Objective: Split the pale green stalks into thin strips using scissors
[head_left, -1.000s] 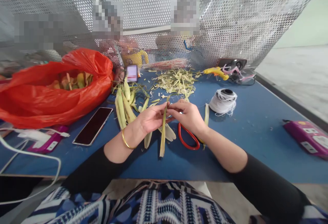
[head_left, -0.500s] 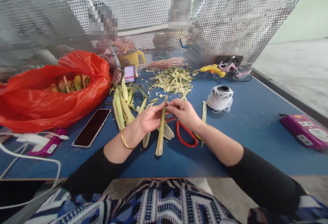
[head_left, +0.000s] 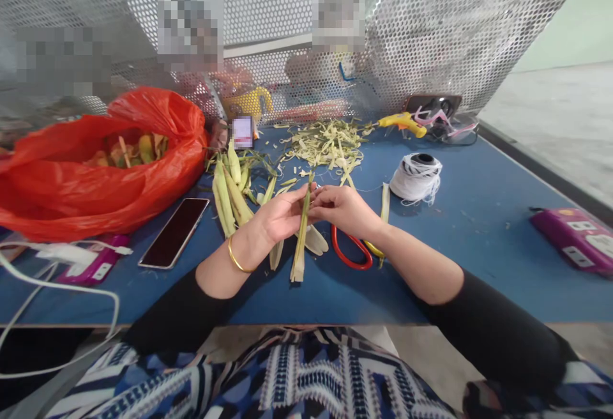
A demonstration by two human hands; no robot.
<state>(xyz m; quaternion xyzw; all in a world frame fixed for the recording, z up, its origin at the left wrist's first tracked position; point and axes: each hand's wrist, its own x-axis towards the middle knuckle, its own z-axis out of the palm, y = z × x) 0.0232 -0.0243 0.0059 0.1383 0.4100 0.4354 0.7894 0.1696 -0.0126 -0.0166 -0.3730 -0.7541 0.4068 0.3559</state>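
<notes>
Between my two hands a folded corn husk strip [head_left: 299, 250] hangs, narrow at the top and wider at its pale cut end. My left hand [head_left: 281, 214] is closed around its upper part. My right hand [head_left: 338, 205] pinches close beside the same husk, its fingertips partly hidden. Beneath my right wrist lie scissors with a red handle loop [head_left: 351, 250] and a yellow one; their blades are hidden. More loose husks [head_left: 230, 198] lie left of my hands, and a pale husk piece [head_left: 316, 240] lies behind the held one. A thin thread runs toward the white thread spool [head_left: 416, 179].
A red plastic bag [head_left: 100, 195] with husks or produce inside sits at left, near a phone [head_left: 173, 234]. Shredded husk strips [head_left: 328, 144] are piled at the back. A yellow glue gun [head_left: 402, 124], pink-framed glasses [head_left: 445, 122] and a purple power strip [head_left: 577, 237] are at right.
My hands stay at the husk, with the right fingers shifted slightly lower along it. The whole view has tilted a little.
</notes>
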